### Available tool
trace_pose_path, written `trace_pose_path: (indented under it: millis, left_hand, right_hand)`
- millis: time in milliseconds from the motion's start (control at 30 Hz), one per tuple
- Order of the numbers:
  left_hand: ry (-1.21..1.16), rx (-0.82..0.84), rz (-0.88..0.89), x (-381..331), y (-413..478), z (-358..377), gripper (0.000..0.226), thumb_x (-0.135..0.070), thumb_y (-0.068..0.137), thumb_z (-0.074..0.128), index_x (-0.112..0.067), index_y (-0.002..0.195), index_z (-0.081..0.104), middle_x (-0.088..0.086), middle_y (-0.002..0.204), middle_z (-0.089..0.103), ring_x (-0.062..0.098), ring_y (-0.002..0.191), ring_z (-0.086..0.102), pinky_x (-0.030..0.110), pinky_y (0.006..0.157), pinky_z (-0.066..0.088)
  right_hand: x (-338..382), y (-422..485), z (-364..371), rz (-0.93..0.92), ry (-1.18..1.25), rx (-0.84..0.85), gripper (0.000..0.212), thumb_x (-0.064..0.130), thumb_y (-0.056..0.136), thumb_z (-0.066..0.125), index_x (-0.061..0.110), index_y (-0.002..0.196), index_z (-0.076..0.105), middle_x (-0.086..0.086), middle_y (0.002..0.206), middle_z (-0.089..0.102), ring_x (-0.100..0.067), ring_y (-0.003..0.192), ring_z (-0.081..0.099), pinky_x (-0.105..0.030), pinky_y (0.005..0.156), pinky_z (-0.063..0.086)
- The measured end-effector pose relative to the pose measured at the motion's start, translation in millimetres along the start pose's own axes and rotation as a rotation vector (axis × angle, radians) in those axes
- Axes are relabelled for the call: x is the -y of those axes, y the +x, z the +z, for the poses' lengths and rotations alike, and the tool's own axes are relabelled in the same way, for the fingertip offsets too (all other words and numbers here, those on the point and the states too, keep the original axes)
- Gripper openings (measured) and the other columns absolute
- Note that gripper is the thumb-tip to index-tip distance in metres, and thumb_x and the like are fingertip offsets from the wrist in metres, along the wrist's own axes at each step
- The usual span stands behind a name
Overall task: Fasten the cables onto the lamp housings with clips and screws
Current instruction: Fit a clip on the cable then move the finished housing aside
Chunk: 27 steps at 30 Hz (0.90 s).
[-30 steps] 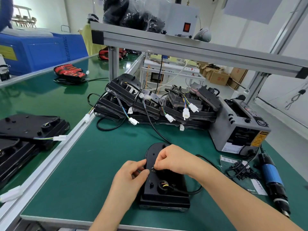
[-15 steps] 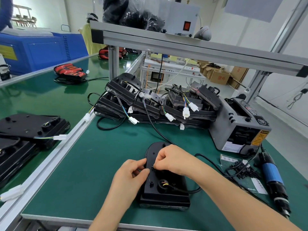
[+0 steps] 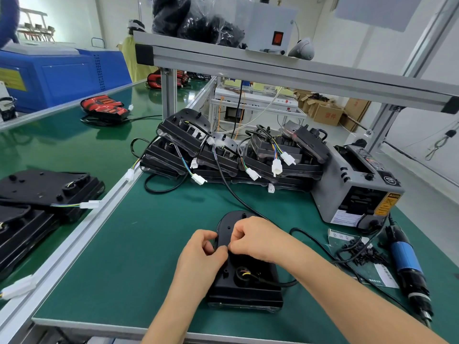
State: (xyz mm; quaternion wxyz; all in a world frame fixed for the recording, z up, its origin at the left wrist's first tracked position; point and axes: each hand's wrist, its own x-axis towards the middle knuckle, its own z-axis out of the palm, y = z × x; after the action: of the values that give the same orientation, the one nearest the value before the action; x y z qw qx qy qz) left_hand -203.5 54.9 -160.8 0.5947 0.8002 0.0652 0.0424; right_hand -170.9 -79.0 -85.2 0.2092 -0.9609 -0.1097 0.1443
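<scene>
A black lamp housing (image 3: pixel 248 286) lies back side up on the green mat near the front edge. Its black cable (image 3: pixel 313 240) leaves a round port and loops off to the right. My left hand (image 3: pixel 201 256) and my right hand (image 3: pixel 255 238) meet over the housing's upper left part, fingertips pinched together on something small and dark that their fingers hide. A heap of small black clips (image 3: pixel 360 252) lies on a plastic bag to the right. A blue electric screwdriver (image 3: pixel 407 266) lies beside them.
Several black lamp housings with white connectors (image 3: pixel 236 155) are stacked at the back of the mat. A grey tape dispenser (image 3: pixel 355 184) stands at the right. More housings (image 3: pixel 44 192) lie on the left conveyor. An aluminium frame shelf (image 3: pixel 273 70) spans overhead.
Both hands stay on the housing's upper left part. The fingertips of the two hands have drawn closer together. The housing has not moved.
</scene>
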Motion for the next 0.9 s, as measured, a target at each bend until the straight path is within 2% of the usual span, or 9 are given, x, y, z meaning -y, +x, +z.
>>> trace_pose_path:
  millis: [133, 233, 400, 500, 600, 700, 800, 900]
  left_hand:
    - [0.008, 0.022, -0.012, -1.4, 2.7, -1.1, 0.02, -0.024, 0.08, 0.066, -0.033, 0.091, 0.051, -0.009, 0.066, 0.048, -0.003, 0.049, 0.043, 0.018, 0.053, 0.036]
    - [0.011, 0.034, -0.004, -1.7, 3.1, -1.3, 0.019, -0.026, 0.081, 0.065, -0.032, 0.094, 0.052, -0.009, 0.065, 0.047, -0.002, 0.05, 0.043, 0.02, 0.055, 0.034]
    - [0.071, 0.056, 0.007, -6.0, 7.1, 2.4, 0.031, -0.035, 0.078, 0.067, -0.04, 0.097, 0.044, -0.01, 0.064, 0.04, 0.001, 0.048, 0.041, 0.016, 0.049, 0.032]
    - [0.12, 0.069, 0.029, -6.5, 9.1, 3.3, 0.034, -0.034, 0.079, 0.066, -0.041, 0.103, 0.042, -0.011, 0.057, 0.046, -0.001, 0.047, 0.044, 0.015, 0.046, 0.03]
    - [0.157, 0.107, 0.062, -6.8, 10.2, 2.1, 0.035, -0.035, 0.08, 0.065, -0.043, 0.103, 0.04, -0.024, 0.05, 0.049, -0.004, 0.047, 0.045, 0.013, 0.044, 0.033]
    - [0.135, 0.101, 0.025, -6.5, 11.9, 1.7, 0.037, -0.035, 0.082, 0.064, -0.044, 0.108, 0.039, -0.011, 0.054, 0.041, 0.001, 0.046, 0.041, 0.015, 0.045, 0.03]
    - [0.184, 0.034, 0.03, -8.5, 8.7, 6.8, 0.029, -0.038, 0.084, 0.059, -0.044, 0.108, 0.042, -0.01, 0.059, 0.041, 0.003, 0.05, 0.044, 0.022, 0.05, 0.033]
    - [0.224, -0.042, 0.038, -10.0, 5.1, 11.2, 0.027, -0.039, 0.087, 0.056, -0.037, 0.112, 0.048, -0.009, 0.062, 0.045, 0.006, 0.056, 0.048, 0.026, 0.051, 0.034]
  right_hand:
    - [-5.6, 1.7, -0.6, -0.045, -0.006, -0.036, 0.016, 0.029, 0.079, 0.066, 0.03, 0.073, 0.051, 0.012, 0.078, 0.057, -0.001, 0.065, 0.048, -0.02, 0.057, 0.038]
    - [-10.9, 4.1, -0.3, -0.066, 0.006, -0.062, 0.014, 0.025, 0.08, 0.065, 0.029, 0.077, 0.053, 0.014, 0.078, 0.054, -0.004, 0.072, 0.05, -0.019, 0.06, 0.038]
    - [-17.5, 3.1, 3.7, -0.087, 0.063, -0.094, 0.013, 0.018, 0.083, 0.058, 0.03, 0.081, 0.055, 0.017, 0.079, 0.052, 0.002, 0.071, 0.048, -0.015, 0.06, 0.036]
    - [-19.8, -1.2, 5.5, -0.096, 0.1, -0.122, 0.017, 0.016, 0.084, 0.055, 0.033, 0.082, 0.054, 0.018, 0.079, 0.053, 0.003, 0.071, 0.048, -0.015, 0.061, 0.036]
    - [-20.4, -6.1, 9.7, -0.099, 0.136, -0.162, 0.017, 0.015, 0.085, 0.053, 0.032, 0.082, 0.055, 0.016, 0.08, 0.056, 0.0, 0.072, 0.049, -0.02, 0.066, 0.041]
    - [-20.3, -9.6, 13.6, -0.116, 0.137, -0.191, 0.016, 0.015, 0.087, 0.051, 0.031, 0.086, 0.055, 0.016, 0.083, 0.055, -0.004, 0.077, 0.05, -0.022, 0.07, 0.041]
    - [-20.2, -12.2, 15.0, -0.134, 0.135, -0.209, 0.017, 0.014, 0.087, 0.049, 0.029, 0.088, 0.055, 0.018, 0.082, 0.051, -0.006, 0.081, 0.049, -0.022, 0.071, 0.037]
    - [-19.3, -14.7, 16.8, -0.147, 0.155, -0.219, 0.018, 0.013, 0.087, 0.049, 0.029, 0.087, 0.055, 0.018, 0.081, 0.05, -0.007, 0.083, 0.048, -0.022, 0.071, 0.036]
